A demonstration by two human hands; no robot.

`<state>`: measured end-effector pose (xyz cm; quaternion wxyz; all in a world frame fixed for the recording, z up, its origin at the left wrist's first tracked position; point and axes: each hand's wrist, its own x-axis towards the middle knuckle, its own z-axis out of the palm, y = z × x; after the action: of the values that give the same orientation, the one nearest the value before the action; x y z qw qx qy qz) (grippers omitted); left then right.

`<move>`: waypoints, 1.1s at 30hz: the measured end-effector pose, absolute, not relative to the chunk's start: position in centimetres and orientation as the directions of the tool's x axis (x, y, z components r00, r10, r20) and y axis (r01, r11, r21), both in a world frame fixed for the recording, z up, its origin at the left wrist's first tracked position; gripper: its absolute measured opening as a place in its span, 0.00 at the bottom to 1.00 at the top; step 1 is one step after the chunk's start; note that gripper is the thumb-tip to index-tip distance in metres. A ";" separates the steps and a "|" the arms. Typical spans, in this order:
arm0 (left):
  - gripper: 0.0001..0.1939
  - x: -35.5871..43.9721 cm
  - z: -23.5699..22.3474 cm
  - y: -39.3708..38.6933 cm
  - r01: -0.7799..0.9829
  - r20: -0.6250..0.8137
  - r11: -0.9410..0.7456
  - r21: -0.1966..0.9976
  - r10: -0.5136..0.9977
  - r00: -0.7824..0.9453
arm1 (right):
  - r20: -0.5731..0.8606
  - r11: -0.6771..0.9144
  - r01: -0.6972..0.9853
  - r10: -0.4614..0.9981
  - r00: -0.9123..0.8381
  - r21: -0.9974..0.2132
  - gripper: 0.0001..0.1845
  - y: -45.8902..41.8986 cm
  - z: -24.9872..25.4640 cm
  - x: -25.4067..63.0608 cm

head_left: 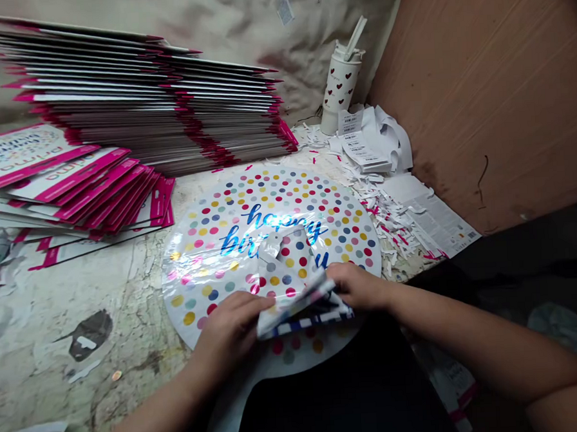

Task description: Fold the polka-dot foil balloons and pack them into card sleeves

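A flat, round foil balloon point(207, 246) with coloured dots and blue "happy birthday" lettering lies in front of me, its tail hanging toward my lap. Over its lower part is a smaller folded foil balloon point(293, 309), dotted, with a blue-and-white striped edge. My left hand point(234, 328) grips its left end, thumb on top and the other fingers mostly hidden. At the upper right corner, my right hand point(360, 286) pinches the folded layers. A clear, shiny film piece point(269, 248) sits over part of the lettering.
Tall stacks of pink-edged card envelopes point(167, 113) stand at the back left, with a slumped pile point(88, 188) before them. A white tumbler with hearts point(342, 84), barcode labels point(362, 147) and paper scraps point(390, 227) are at right. A brown board point(486, 102) rises beyond.
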<state>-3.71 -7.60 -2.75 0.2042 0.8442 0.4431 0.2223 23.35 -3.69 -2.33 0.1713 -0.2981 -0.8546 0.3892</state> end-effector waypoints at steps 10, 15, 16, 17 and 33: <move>0.20 -0.6 0.6 -2.5 0.684 -0.623 0.385 0.620 0.771 0.130 | -0.453 -0.235 0.714 0.882 -0.129 -0.660 0.16 -1.0 -0.9 20.8; 0.20 0.1 0.8 -1.2 0.665 -0.681 0.450 0.596 0.722 0.121 | 0.186 0.397 0.827 0.918 -0.351 -0.399 0.23 -2.4 -1.4 18.9; 0.19 -0.1 1.0 -1.1 0.661 -0.678 0.450 0.600 0.725 0.122 | 0.175 0.482 0.801 0.876 -0.450 -0.354 0.26 -2.6 -1.8 18.4; 0.19 -0.5 1.2 -1.2 0.642 -0.670 0.458 0.615 0.732 0.120 | 0.127 0.523 0.784 0.849 -0.512 -0.334 0.30 -2.8 -2.2 18.0; 0.11 0.3 2.2 -1.1 0.463 -0.697 0.582 0.669 0.707 0.118 | 0.055 0.278 0.854 0.957 -0.283 -0.440 0.46 -1.8 -0.2 26.9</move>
<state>0.26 -1.07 2.16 0.6004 0.4457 0.6562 0.1017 26.93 -1.82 -0.17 0.1568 -0.5777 -0.7839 0.1649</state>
